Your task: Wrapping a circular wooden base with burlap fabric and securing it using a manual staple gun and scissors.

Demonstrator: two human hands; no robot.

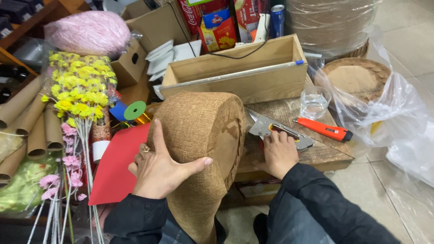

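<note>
Nearest the camera, two arms in dark sleeves reach forward over a low wooden table (316,156). The left hand (158,169) lies flat against the side of a drum-shaped thing wrapped in brown burlap (199,131), which stands at the near edge of the table with loose burlap hanging down below it. The fingers of that hand are spread: the forefinger points up along the cloth, the thumb stretches out to the right across it, and a ring (144,148) sits on one of the folded fingers at the left.

The right hand (279,153) rests on the table just right of the burlap, palm down, its fingers close together and curled over the handle of a grey metal staple gun (280,131); the gun lies on the wood beside the drum's flat end.

To the left of the left hand a red sheet of card (120,167) leans down off the table. Beyond it stand yellow artificial flowers (79,83) with pink ones (68,158) lower down, and cardboard tubes (38,129) further left.

Past the staple gun lie an orange utility knife (323,129) and a clear glass of water (314,102), near each other but apart. Behind them a long open wooden box (235,72) crosses the table, with a thin metal rod (230,77) lying along its front rim. Clear plastic sheeting (398,117) lies at the right.
</note>
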